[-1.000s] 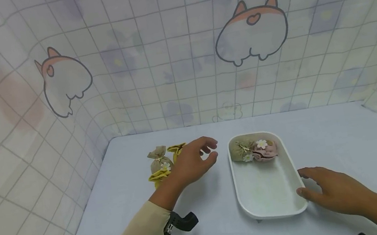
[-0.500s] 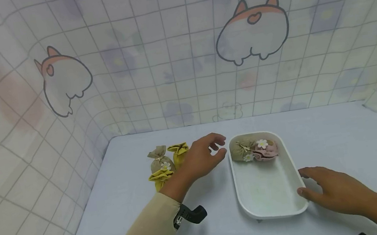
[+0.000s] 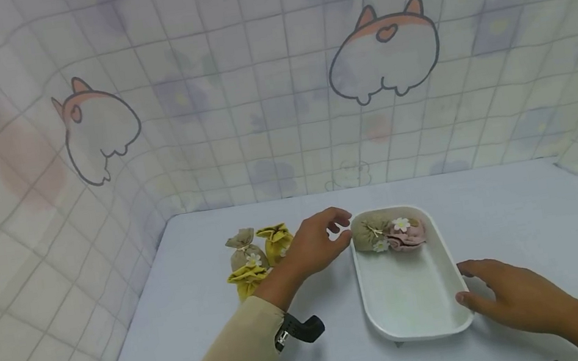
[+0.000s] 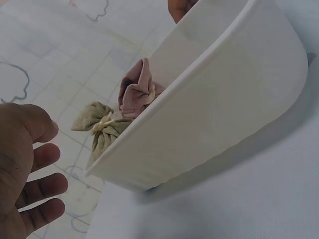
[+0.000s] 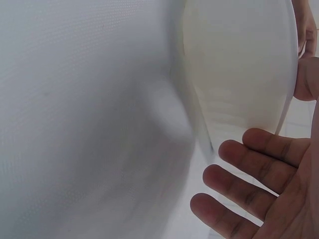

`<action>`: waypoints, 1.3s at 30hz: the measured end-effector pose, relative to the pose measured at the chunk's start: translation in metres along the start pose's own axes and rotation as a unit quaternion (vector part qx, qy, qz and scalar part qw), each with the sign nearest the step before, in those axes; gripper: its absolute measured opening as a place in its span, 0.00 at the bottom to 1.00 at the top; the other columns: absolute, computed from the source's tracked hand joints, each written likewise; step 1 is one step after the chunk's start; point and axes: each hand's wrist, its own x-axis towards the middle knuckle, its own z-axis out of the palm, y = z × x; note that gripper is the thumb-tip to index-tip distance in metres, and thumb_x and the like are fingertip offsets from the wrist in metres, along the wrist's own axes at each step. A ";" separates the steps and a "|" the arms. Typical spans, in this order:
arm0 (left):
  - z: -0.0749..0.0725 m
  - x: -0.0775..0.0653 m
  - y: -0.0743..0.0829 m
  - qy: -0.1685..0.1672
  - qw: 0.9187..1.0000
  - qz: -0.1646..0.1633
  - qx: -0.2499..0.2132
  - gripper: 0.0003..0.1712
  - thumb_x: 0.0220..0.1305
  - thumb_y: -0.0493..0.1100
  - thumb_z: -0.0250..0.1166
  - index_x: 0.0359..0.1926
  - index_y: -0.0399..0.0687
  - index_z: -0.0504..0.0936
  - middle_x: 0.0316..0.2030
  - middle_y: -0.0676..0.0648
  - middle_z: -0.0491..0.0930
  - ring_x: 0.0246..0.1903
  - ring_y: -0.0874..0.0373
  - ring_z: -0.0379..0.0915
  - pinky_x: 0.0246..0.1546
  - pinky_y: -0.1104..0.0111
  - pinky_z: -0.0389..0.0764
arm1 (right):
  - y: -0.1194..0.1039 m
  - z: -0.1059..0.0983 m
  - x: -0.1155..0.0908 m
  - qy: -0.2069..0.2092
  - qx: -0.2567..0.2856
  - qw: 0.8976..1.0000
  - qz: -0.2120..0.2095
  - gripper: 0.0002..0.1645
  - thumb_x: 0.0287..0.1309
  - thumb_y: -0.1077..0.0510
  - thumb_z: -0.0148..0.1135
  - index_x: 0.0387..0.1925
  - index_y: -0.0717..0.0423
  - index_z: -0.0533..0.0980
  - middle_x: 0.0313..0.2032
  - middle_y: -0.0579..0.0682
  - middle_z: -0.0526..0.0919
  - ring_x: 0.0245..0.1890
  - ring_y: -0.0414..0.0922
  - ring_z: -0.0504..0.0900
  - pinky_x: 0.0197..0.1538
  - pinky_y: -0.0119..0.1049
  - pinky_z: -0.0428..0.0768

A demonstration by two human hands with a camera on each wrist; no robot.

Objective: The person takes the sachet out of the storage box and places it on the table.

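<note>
A white plastic tray (image 3: 406,306) stands on the table. At its far end lie an olive-green drawstring pouch (image 3: 367,235) and a pink pouch (image 3: 406,234), each with a white flower near it. My left hand (image 3: 316,243), fingers loosely bent and holding nothing, hovers beside the tray's left rim. In the left wrist view its fingers are apart from the green pouch (image 4: 102,130). Along the right side of the tray is my right hand (image 3: 516,293), its thumb at the rim. The right wrist view shows straight fingers (image 5: 249,194) by the tray's outer wall, the index fingertip apparently touching it.
Left of my left arm are a greenish-beige pouch (image 3: 246,251), a yellow pouch (image 3: 277,242) and another yellow pouch (image 3: 247,279), the last partly behind my forearm. A white cloth covers the table (image 3: 515,210). A patterned curtain (image 3: 269,115) hangs behind it.
My left hand has moved right, away from the yellow pouches, up to the tray's left rim. My right hand, the tray and the pouches have stayed put. The head view has tilted slightly.
</note>
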 end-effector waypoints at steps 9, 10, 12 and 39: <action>0.008 0.005 -0.002 -0.006 1.000 -0.008 0.018 0.19 0.70 0.48 0.67 0.60 0.54 0.80 0.50 0.56 0.83 0.50 0.58 0.78 0.44 0.67 0.79 | 0.001 0.002 0.001 0.002 0.002 1.000 -0.010 0.47 0.63 0.27 0.60 0.64 0.61 0.74 0.60 0.63 0.79 0.55 0.63 0.81 0.52 0.63 0.79; 0.008 0.006 -0.001 -0.006 1.000 -0.006 0.019 0.19 0.71 0.48 0.67 0.60 0.54 0.80 0.50 0.57 0.83 0.49 0.59 0.78 0.45 0.67 0.79 | 0.001 0.002 0.001 0.003 0.002 1.000 -0.011 0.47 0.62 0.26 0.60 0.64 0.61 0.74 0.60 0.63 0.79 0.54 0.63 0.81 0.51 0.63 0.79; 0.008 0.009 0.000 -0.006 1.000 0.000 0.019 0.18 0.71 0.47 0.66 0.60 0.54 0.81 0.50 0.56 0.83 0.49 0.60 0.78 0.46 0.67 0.79 | 0.002 0.002 0.002 0.003 0.001 1.000 -0.010 0.48 0.62 0.26 0.59 0.64 0.61 0.74 0.60 0.63 0.80 0.54 0.62 0.81 0.51 0.63 0.79; 0.030 0.027 0.010 -0.008 0.999 -0.007 0.039 0.16 0.71 0.46 0.66 0.58 0.54 0.83 0.44 0.60 0.84 0.50 0.59 0.75 0.54 0.64 0.76 | 0.001 0.001 0.002 -0.004 -0.002 1.000 -0.004 0.49 0.62 0.25 0.59 0.65 0.61 0.74 0.60 0.64 0.79 0.54 0.63 0.82 0.51 0.63 0.79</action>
